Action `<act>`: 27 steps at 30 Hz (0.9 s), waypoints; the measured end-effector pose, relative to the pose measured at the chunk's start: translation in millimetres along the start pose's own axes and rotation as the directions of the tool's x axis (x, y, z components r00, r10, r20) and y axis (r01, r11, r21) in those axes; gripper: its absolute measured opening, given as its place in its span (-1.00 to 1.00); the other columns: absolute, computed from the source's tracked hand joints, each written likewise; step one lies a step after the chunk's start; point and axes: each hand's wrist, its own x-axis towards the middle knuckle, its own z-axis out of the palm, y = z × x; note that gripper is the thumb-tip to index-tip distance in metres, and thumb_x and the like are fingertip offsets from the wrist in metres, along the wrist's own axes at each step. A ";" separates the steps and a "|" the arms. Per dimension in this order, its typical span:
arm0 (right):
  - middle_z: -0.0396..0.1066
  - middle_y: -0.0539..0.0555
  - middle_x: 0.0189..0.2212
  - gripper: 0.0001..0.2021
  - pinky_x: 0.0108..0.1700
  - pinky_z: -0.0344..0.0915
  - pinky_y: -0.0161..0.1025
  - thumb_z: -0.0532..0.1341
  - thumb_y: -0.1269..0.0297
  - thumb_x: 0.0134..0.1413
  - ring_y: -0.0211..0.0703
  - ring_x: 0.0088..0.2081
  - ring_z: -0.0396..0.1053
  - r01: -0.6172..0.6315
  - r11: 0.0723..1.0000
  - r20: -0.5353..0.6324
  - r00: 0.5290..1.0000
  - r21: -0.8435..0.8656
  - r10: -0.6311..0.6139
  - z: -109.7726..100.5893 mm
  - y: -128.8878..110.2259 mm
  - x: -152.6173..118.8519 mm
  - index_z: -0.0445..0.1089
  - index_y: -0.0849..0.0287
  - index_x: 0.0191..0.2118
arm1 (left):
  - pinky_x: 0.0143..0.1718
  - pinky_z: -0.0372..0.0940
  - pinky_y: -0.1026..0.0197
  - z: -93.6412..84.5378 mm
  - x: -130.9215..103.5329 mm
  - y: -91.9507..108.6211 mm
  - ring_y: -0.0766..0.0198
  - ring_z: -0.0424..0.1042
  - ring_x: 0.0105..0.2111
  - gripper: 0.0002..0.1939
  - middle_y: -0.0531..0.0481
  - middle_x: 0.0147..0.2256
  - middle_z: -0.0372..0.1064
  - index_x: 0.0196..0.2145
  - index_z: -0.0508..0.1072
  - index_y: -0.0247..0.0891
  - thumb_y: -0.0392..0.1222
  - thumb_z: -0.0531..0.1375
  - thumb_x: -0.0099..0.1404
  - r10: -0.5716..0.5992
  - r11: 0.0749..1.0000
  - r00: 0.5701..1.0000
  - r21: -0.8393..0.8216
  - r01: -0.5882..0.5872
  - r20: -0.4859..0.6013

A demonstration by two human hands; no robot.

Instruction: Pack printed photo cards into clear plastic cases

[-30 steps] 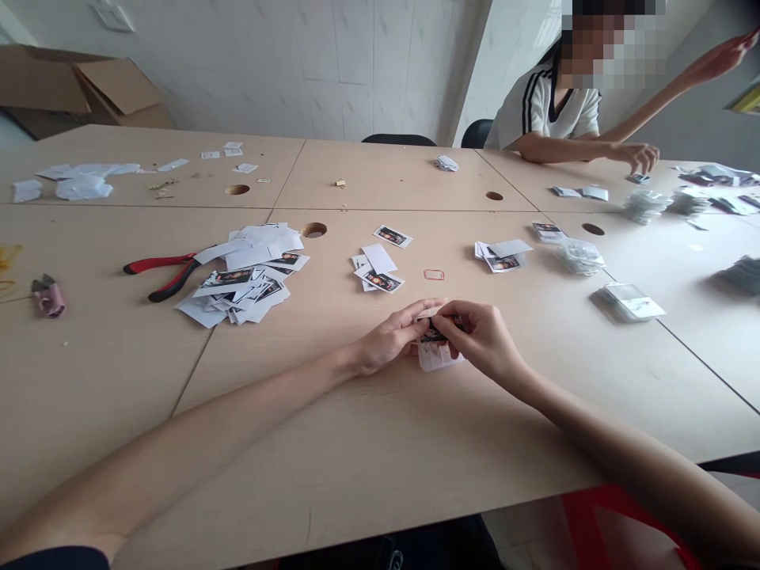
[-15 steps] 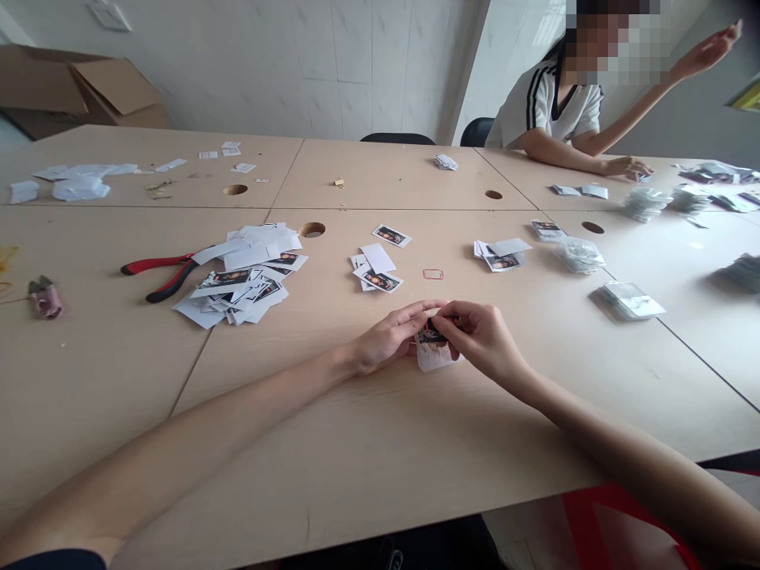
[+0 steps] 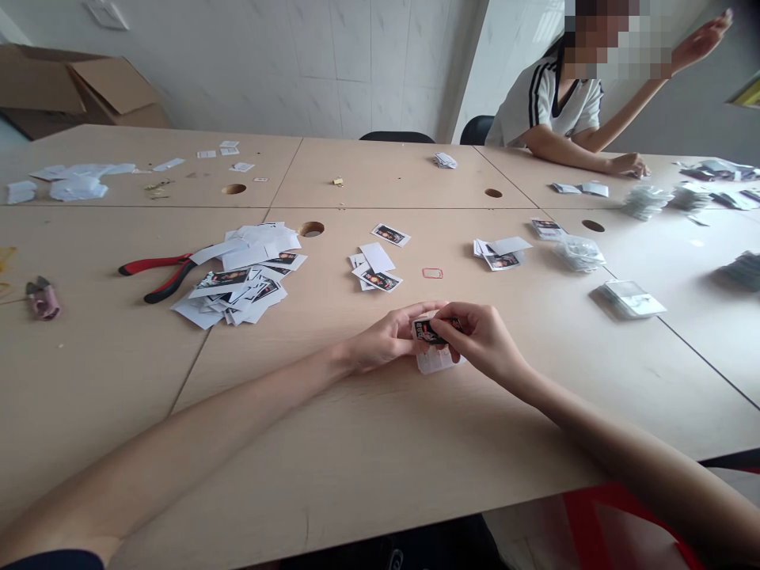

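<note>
Near the middle of the table, my left hand (image 3: 389, 339) is closed around the left side of a small clear plastic case (image 3: 436, 362). The lower part of the case shows below my fingers. My right hand (image 3: 482, 331) pinches a dark printed card (image 3: 425, 331) between thumb and fingers, over the upper part of the case. Whether the card sits fully inside the case I cannot tell. Just beyond my hands lie a red-outlined rectangle (image 3: 433, 273) and a few printed cards (image 3: 380, 279).
A large heap of cards (image 3: 255, 294) touches red-handled pliers (image 3: 169, 267) on the left, with small pink cutters (image 3: 43, 299) farther out. Stacked clear cases (image 3: 632, 301) stand at right. Across the table sits a person (image 3: 546, 103). The table has round holes (image 3: 312, 229).
The dark card has shifted slightly, and more of its printed left end shows. My left thumb has moved down along it. The other person's raised hand has dropped a little and moved left.
</note>
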 end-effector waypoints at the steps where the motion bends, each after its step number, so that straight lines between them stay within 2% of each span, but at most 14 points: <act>1: 0.32 0.01 -0.60 -0.82 -0.64 0.12 -0.42 0.07 0.29 -0.04 -0.38 -0.66 0.22 0.001 1.000 0.002 1.000 -0.010 -0.001 0.0 0.2 -0.1 0.35 0.27 -0.46 | -0.11 0.20 0.14 -0.2 0.2 -0.1 0.12 0.25 -0.03 -0.41 -0.20 0.01 0.21 0.09 0.12 -0.20 -0.41 0.14 0.10 -0.003 1.000 1.000 -0.004 0.003 0.008; 7: 0.34 0.02 -0.59 -0.80 -0.61 0.13 -0.41 0.07 0.29 -0.02 -0.36 -0.63 0.25 0.006 0.998 0.041 0.999 -0.055 -0.004 -3.5 -2.8 0.2 0.38 0.27 -0.39 | -0.09 0.19 0.19 -2.2 0.7 -2.3 0.09 0.12 0.07 -0.39 -0.19 0.08 0.11 0.07 0.14 -0.19 -0.46 0.15 0.06 -0.021 0.999 0.999 -0.028 0.020 -0.039; 14: 0.37 0.03 -0.56 -0.80 -0.58 0.18 -0.39 0.06 0.30 -0.02 -0.35 -0.61 0.26 0.008 0.999 0.090 0.996 -0.052 -0.003 -10.6 -7.5 1.0 0.41 0.26 -0.39 | -0.06 0.16 0.16 -1.7 -0.1 -2.7 0.16 0.22 0.00 -0.45 -0.17 0.03 0.18 0.06 0.14 -0.18 -0.42 0.13 0.10 -0.035 0.998 0.998 -0.058 0.033 -0.048; 22: 0.34 0.02 -0.59 -0.82 -0.61 0.16 -0.41 0.08 0.29 -0.04 -0.37 -0.63 0.25 -0.013 0.998 0.085 0.996 -0.066 0.018 -10.1 -4.5 3.1 0.38 0.27 -0.43 | -0.12 0.18 0.18 -3.4 0.1 -3.0 0.19 0.29 -0.08 -0.43 -0.17 -0.01 0.23 0.07 0.12 -0.17 -0.40 0.13 0.10 -0.061 0.996 0.997 -0.066 0.059 -0.039; 27: 0.36 0.01 -0.56 -0.83 -0.56 0.17 -0.39 0.09 0.28 -0.04 -0.36 -0.59 0.24 0.045 0.990 0.007 0.999 -0.135 -0.045 -4.1 -3.2 0.9 0.38 0.24 -0.43 | -0.11 0.18 0.19 -2.8 -0.3 -2.8 0.17 0.27 -0.06 -0.41 -0.17 0.02 0.19 0.08 0.12 -0.16 -0.42 0.13 0.10 -0.042 0.998 0.998 -0.039 0.041 -0.035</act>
